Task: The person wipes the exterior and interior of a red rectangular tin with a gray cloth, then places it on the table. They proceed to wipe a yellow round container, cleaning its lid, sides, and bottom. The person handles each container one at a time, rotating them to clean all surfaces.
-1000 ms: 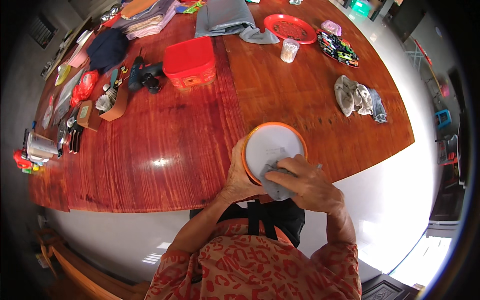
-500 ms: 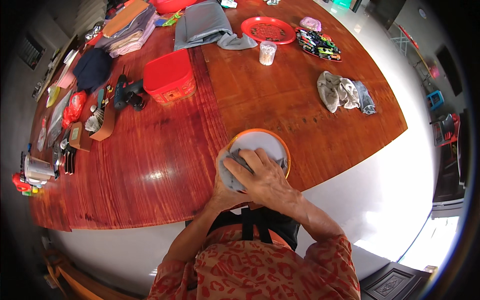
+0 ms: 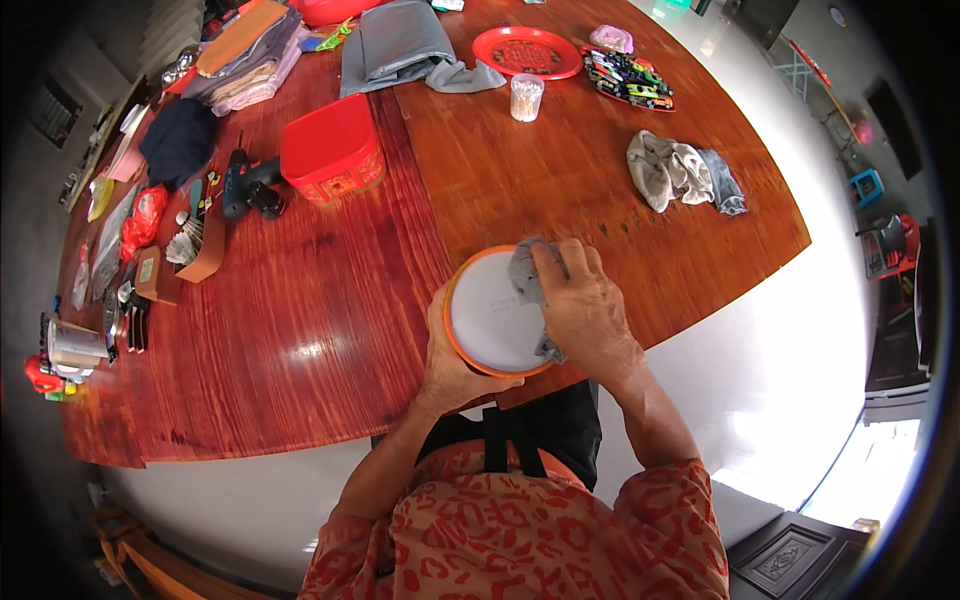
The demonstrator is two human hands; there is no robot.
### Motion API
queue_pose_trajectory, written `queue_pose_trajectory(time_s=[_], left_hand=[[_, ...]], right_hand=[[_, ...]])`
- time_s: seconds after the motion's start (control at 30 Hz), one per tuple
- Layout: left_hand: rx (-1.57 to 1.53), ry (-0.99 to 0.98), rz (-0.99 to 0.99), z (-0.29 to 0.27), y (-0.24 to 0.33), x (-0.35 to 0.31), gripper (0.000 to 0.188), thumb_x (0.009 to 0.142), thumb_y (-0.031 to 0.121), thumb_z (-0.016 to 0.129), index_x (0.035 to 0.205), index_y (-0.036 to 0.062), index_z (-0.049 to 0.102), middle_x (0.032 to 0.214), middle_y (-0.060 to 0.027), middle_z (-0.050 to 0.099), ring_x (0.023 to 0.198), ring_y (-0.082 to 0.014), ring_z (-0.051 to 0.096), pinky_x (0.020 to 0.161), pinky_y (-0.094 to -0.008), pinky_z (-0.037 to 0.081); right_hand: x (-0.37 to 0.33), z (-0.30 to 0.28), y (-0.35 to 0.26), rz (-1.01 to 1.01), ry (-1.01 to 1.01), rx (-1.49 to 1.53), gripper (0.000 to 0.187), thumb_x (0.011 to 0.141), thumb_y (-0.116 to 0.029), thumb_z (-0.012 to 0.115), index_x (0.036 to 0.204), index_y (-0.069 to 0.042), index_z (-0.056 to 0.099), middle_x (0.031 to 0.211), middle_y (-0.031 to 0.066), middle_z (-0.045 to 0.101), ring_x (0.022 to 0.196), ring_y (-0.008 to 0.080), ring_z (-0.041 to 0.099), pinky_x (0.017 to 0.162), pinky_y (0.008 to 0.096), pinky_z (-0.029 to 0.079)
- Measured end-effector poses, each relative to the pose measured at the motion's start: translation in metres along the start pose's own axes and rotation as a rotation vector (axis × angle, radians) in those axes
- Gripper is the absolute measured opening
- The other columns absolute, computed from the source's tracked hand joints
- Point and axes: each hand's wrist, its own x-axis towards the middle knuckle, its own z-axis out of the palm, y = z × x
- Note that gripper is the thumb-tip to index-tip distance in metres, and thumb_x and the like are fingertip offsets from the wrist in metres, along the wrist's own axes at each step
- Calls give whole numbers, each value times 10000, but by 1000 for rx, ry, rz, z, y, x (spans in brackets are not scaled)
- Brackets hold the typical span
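Observation:
A round container (image 3: pixel 492 310) with a flat white face and an orange rim is close to my body at the table's front edge. My left hand (image 3: pixel 448 355) is curled around its left and near side, with the thumb along the near rim. In my right hand (image 3: pixel 588 305) is a grey cloth (image 3: pixel 527 272), bunched under the fingers and pressed on the right part of the white face and rim. A bit of the cloth sticks out below the right hand. The container's underside is hidden.
Beyond stand a red lidded box (image 3: pixel 333 150), a cordless drill (image 3: pixel 248 185) and a clear cup of cotton swabs (image 3: pixel 526 98). A crumpled beige cloth (image 3: pixel 668 172) lies to the right. Farther back are a red tray (image 3: pixel 490 45), toy cars (image 3: pixel 628 80) and folded grey sheeting (image 3: pixel 400 45).
My right hand has moved with the cloth from the left and middle of the white face to its right edge. More of the face now shows. My left hand still holds the container.

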Motion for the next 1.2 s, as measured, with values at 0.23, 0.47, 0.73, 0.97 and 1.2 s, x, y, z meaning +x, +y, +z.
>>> queue_pose_trajectory(time_s=[0.23, 0.47, 0.73, 0.97, 1.2], left_hand=[[169, 11, 35, 0, 4, -3, 1285, 503, 147, 974, 1476, 107, 135, 1414, -124, 408, 1330, -268, 436, 1099, -455, 416], [-169, 60, -99, 5, -2, -4, 1288, 489, 222, 975, 1479, 94, 160, 1452, -127, 262, 1363, -299, 343, 1118, -461, 366], [98, 10, 20, 0, 0, -4, 1323, 494, 244, 976, 1499, 94, 129, 1447, -134, 278, 1374, -306, 339, 1118, -468, 371], [-33, 2, 47, 3, -8, -4, 1136, 579, 249, 941, 1453, 78, 235, 1403, -134, 322, 1314, -299, 402, 1089, -450, 390], [51, 46, 67, 3, 4, -2, 1167, 554, 252, 958, 1460, 80, 242, 1388, -130, 331, 1308, -298, 406, 1091, -448, 390]], right_hand=[[-28, -37, -15, -14, -191, -168, 194, 702, -52, 614, 855, 56, 564, 800, 120, 507, 662, 198, 597, 423, 300, 497], [-21, -63, -17, -205, -478, 572, 357, 735, -52, 632, 1080, 19, 575, 896, 150, 548, 817, 320, 641, 635, 416, 550], [-1, 31, -28, -145, 65, 408, 502, 717, -8, 679, 1211, -87, 635, 1204, 91, 553, 1063, 322, 525, 881, 438, 496], [-18, 7, -28, -281, -234, 656, 577, 663, 22, 704, 1221, -111, 642, 1210, 69, 555, 1049, 318, 511, 888, 419, 484], [-20, -29, 3, -297, -364, 794, 527, 695, 33, 658, 1198, -118, 622, 1126, 88, 560, 935, 329, 525, 835, 414, 481]])
